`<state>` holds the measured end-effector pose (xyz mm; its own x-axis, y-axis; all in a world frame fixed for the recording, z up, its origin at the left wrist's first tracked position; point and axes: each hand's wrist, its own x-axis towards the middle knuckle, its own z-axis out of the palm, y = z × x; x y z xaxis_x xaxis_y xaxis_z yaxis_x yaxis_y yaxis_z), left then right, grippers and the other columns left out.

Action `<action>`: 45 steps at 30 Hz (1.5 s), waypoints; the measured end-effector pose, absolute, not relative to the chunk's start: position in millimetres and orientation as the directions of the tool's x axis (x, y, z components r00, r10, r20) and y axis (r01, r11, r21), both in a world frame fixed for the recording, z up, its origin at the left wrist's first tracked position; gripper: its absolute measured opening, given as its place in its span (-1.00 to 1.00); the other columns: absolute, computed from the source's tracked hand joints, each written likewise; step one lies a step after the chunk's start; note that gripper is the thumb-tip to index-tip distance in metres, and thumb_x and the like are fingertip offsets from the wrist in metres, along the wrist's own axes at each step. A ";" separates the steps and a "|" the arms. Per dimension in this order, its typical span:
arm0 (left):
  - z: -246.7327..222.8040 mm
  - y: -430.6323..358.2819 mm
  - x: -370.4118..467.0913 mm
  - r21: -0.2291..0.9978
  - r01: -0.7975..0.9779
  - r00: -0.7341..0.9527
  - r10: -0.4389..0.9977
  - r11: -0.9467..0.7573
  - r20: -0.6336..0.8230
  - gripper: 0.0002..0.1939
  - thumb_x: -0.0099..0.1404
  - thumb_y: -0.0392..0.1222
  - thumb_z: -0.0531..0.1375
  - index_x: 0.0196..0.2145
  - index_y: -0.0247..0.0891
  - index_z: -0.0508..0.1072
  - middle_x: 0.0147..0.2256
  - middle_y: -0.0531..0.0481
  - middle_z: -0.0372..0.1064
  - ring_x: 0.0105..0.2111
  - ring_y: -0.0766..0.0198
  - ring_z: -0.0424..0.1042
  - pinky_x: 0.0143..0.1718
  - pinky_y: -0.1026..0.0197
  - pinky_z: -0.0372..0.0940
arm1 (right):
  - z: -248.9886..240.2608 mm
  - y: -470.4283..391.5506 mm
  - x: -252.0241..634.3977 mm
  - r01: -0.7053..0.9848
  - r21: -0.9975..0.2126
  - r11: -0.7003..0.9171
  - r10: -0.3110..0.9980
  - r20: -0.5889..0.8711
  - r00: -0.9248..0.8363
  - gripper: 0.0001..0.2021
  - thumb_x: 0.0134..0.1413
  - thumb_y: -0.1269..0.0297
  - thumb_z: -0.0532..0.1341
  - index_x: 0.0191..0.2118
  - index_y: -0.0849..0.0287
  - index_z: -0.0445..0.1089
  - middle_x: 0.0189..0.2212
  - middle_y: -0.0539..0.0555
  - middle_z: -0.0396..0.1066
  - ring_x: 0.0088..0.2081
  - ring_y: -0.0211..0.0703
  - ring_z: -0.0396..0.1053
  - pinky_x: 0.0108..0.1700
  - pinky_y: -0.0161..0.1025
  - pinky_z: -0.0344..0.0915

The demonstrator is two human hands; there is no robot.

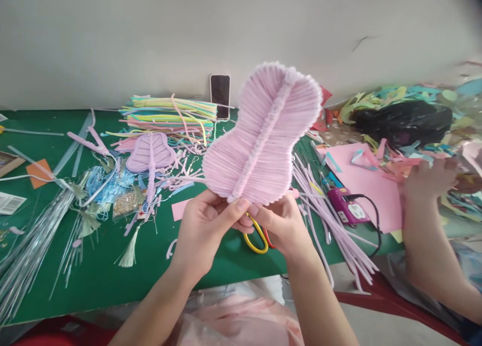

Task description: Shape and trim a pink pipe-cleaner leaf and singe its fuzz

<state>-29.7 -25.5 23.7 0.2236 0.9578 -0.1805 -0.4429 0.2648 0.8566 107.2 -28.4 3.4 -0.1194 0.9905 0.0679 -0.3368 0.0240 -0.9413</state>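
Observation:
A large pale purple, fuzzy, ribbed shape with a thick central spine is held up above the table, narrow at its waist and tilted to the right. At its lower end, my left hand pinches the base between thumb and fingers. My right hand grips the same base from the other side, its thumb near my left thumb. Scissors with yellow and red handles show just below my fingers; their blades are hidden. A smaller purple leaf-like piece with a twisted stem lies to the left.
Bundled coloured pipe cleaners and a phone are at the back. Silvery strips and tassels lie left. Purple stems, a purple power socket, pink paper and another person's hand are right.

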 end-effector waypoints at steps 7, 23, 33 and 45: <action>25.7 -24.9 -26.2 0.833 -0.470 0.239 0.951 0.291 -0.197 -0.85 0.13 -0.20 0.40 -0.46 -0.28 0.51 -0.60 0.11 0.43 -0.59 0.40 0.41 -0.59 0.42 0.38 | 1.4 -28.6 108.2 -0.361 -0.930 0.066 0.996 0.084 -0.034 -0.80 0.08 0.08 0.34 -0.28 0.08 0.48 -0.35 0.04 0.53 -0.26 -0.07 0.50 -0.17 -0.11 0.47; 23.2 -22.2 -25.1 0.783 -0.505 0.289 0.926 0.362 -0.241 -0.79 0.16 -0.20 0.31 -0.53 -0.31 0.38 -0.63 0.16 0.20 -0.63 0.48 0.15 -0.67 0.45 0.12 | -3.4 -29.3 107.1 -0.308 -0.944 0.121 0.986 0.150 -0.073 -0.80 -0.01 0.20 0.42 -0.24 0.09 0.52 -0.30 0.04 0.56 -0.20 -0.05 0.50 -0.04 -0.10 0.41; 19.4 -20.4 -26.3 0.772 -0.530 0.309 0.928 0.351 -0.209 -0.85 0.18 -0.27 0.31 -0.47 -0.31 0.41 -0.61 0.16 0.21 -0.62 0.49 0.15 -0.67 0.48 0.12 | -3.0 -29.3 105.4 -0.320 -0.941 0.112 0.985 0.149 -0.091 -0.80 0.06 0.16 0.38 -0.21 0.09 0.52 -0.25 0.08 0.56 -0.16 -0.04 0.48 -0.02 -0.07 0.40; 10.2 -17.0 -23.2 0.703 -0.603 0.390 0.908 0.378 -0.154 -0.70 0.12 -0.06 0.42 -0.40 -0.33 0.47 -0.56 0.16 0.20 -0.60 0.52 0.19 -0.66 0.50 0.14 | -9.1 -28.6 106.4 -0.322 -0.937 0.136 0.990 0.143 0.002 -0.81 0.19 0.10 0.27 -0.16 0.03 0.54 -0.25 0.06 0.56 -0.17 -0.06 0.51 -0.05 -0.11 0.42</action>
